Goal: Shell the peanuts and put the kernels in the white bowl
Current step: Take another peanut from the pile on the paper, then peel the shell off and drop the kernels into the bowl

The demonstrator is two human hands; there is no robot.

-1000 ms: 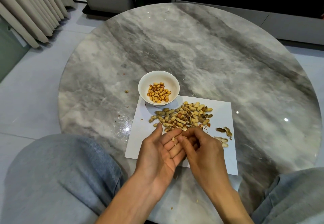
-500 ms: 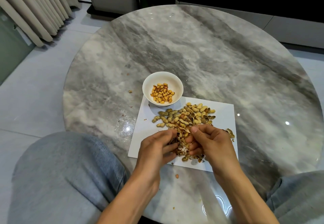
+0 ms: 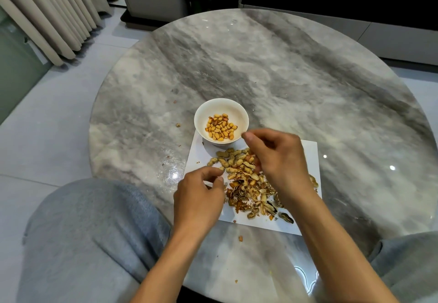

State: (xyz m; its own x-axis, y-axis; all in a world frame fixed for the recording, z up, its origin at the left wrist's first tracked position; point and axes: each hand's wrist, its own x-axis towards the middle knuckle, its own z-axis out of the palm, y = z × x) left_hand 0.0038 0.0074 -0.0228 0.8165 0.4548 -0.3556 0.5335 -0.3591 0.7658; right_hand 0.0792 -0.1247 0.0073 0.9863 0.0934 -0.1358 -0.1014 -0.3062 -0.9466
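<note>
The white bowl (image 3: 201, 115) holds several golden kernels (image 3: 220, 127) and stands at the far left corner of a white paper sheet (image 3: 310, 153). Whole peanuts (image 3: 233, 160) lie heaped on the sheet just below the bowl, with a pile of broken shells (image 3: 246, 193) nearer to me. My right hand (image 3: 275, 158) hovers over the peanuts, its thumb pressed against curled fingers right at the bowl's near right rim; what it pinches is hidden. My left hand (image 3: 199, 198) sits at the sheet's left edge beside the peanuts, fingers loosely curled, nothing visible in them.
Everything rests on a round grey marble table (image 3: 308, 77). Crumbs and shell bits (image 3: 240, 238) dot the table near its front edge and to the left of the bowl. My grey-trousered knees (image 3: 90, 231) flank the table. Curtains and a cabinet stand beyond.
Both hands were together over the shell pile; now they have parted. The right hand has moved up to the bowl's rim and the left has drifted left to the sheet's edge.
</note>
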